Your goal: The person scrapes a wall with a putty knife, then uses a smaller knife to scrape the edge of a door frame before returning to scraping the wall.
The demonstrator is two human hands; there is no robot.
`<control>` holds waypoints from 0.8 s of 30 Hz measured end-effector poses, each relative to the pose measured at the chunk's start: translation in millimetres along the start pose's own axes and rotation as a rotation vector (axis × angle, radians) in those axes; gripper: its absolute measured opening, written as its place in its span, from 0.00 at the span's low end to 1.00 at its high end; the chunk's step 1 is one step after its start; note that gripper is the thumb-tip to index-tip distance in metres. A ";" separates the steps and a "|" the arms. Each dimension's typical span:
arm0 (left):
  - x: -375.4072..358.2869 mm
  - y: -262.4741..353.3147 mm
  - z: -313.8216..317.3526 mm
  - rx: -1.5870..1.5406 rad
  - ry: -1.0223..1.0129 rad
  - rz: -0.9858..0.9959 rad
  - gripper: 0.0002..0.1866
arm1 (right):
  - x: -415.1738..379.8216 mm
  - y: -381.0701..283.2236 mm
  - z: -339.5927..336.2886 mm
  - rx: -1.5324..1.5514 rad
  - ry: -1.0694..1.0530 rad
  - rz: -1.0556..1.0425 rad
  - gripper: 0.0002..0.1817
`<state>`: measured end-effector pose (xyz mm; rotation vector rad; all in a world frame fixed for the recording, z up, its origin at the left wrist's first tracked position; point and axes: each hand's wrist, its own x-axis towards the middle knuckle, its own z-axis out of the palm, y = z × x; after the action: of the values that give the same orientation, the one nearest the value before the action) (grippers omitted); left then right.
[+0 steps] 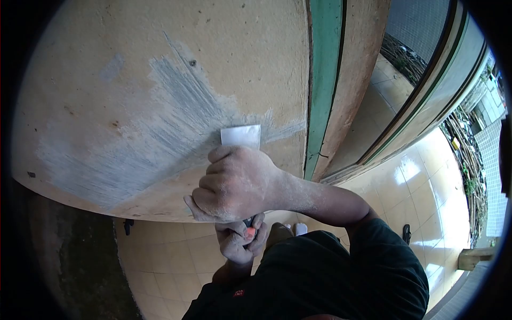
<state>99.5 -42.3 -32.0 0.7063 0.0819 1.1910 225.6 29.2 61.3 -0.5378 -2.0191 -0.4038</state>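
My right hand (234,184), dusty with pale powder, is closed in a fist. A scraper (241,134) sticks out beyond its knuckles, its wide metal blade against the beige wall (256,58); the fist hides the handle. Around and left of the blade spreads a grey-white scraped patch (165,128) with streaky marks. Below the right fist, close to my body, my left hand (237,242) is also dusty, its fingers curled round a small black and orange object (249,230). Most of that object is covered, so its kind cannot be made out.
Right of the patch runs a green vertical strip (324,80) beside a wooden frame (354,80) and an opening. Cream floor tiles (165,256) lie below. A dark sandal (406,233) rests on the right. Piled sticks (463,160) line the far edge.
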 end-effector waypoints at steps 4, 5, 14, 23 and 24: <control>13.0 0.3 -0.6 -0.060 -0.010 -0.014 0.05 | 8.0 11.2 -2.6 -0.101 -0.088 -0.050 0.21; 16.0 2.3 -3.5 -0.057 -0.027 -0.017 0.05 | 6.2 9.3 0.8 -0.094 -0.088 -0.035 0.21; 21.8 9.7 -5.3 -0.052 -0.086 -0.056 0.05 | 12.2 12.9 -3.9 -0.143 -0.071 -0.020 0.21; 20.9 5.5 0.0 -0.055 -0.054 -0.040 0.05 | 13.2 13.4 -8.0 -0.146 -0.070 -0.028 0.20; 21.6 4.5 -1.2 -0.045 -0.062 -0.031 0.05 | 12.2 13.3 -5.0 -0.125 -0.028 -0.014 0.20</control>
<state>103.8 -22.1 -24.0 0.7001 0.0140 1.1372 231.0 40.6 75.2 -0.6090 -2.0349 -0.5364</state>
